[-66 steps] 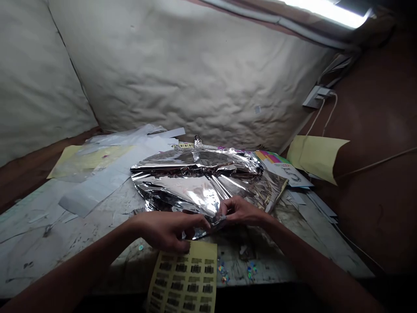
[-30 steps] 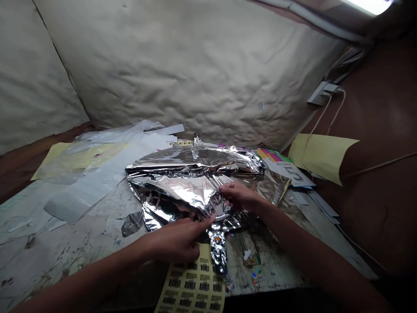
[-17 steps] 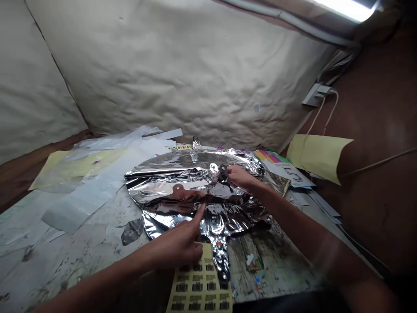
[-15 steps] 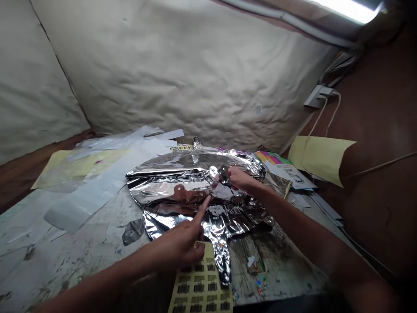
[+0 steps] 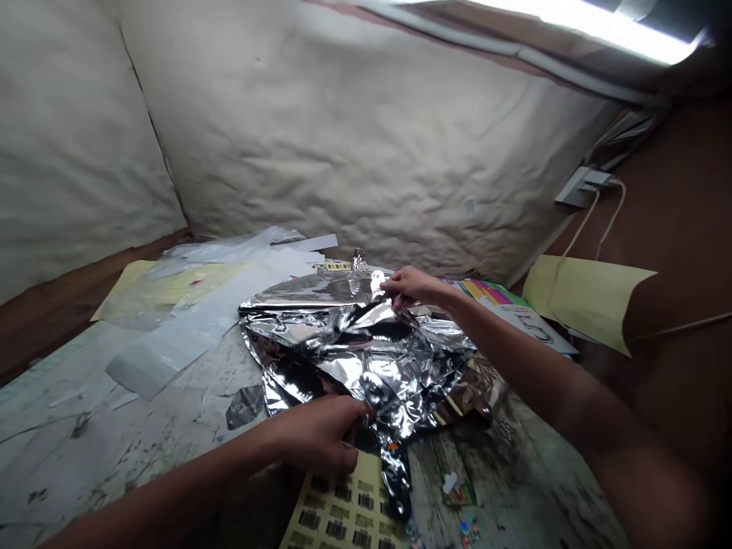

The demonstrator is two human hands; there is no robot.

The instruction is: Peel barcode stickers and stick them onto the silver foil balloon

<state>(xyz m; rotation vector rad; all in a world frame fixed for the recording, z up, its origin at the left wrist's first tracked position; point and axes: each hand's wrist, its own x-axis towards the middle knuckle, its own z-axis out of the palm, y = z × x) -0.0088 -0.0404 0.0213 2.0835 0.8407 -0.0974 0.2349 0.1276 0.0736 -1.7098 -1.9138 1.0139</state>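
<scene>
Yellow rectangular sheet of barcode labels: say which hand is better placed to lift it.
Probably the left hand: it is close by the sheet; the right hand grips shiny silver foil farther away.

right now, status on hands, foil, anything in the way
Right hand pinching silver foil. Foil heavily creased. Left hand at its near side, grip unclear. Barcode sheet close by, partly hidden behind that hand.

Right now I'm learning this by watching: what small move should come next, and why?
Perhaps flatten the silver foil with the left hand, because it lies creased beside that hand while the right hand holds part of it raised.
</scene>
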